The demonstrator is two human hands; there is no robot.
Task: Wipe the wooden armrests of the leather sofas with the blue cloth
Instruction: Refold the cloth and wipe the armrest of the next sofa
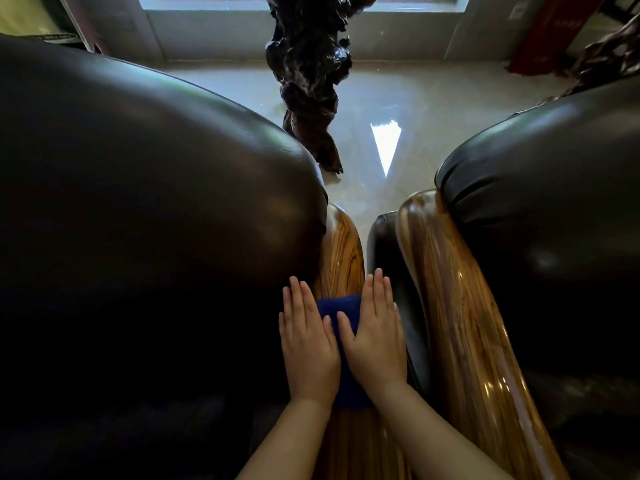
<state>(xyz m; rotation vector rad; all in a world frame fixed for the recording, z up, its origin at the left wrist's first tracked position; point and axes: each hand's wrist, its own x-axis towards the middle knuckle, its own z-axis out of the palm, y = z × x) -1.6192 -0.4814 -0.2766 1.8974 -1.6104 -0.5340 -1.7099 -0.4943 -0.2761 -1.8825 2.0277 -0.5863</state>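
A blue cloth is draped over the glossy wooden armrest of the left black leather sofa. My left hand lies flat on the cloth's left side, fingers straight and together. My right hand lies flat on its right side, pressing the cloth against the armrest. Both palms cover most of the cloth. A second wooden armrest belongs to the right leather sofa and runs alongside, untouched.
A narrow gap with a dark leather panel separates the two armrests. Beyond them lies a shiny tiled floor with a dark gnarled wood sculpture standing on it, and a window wall behind.
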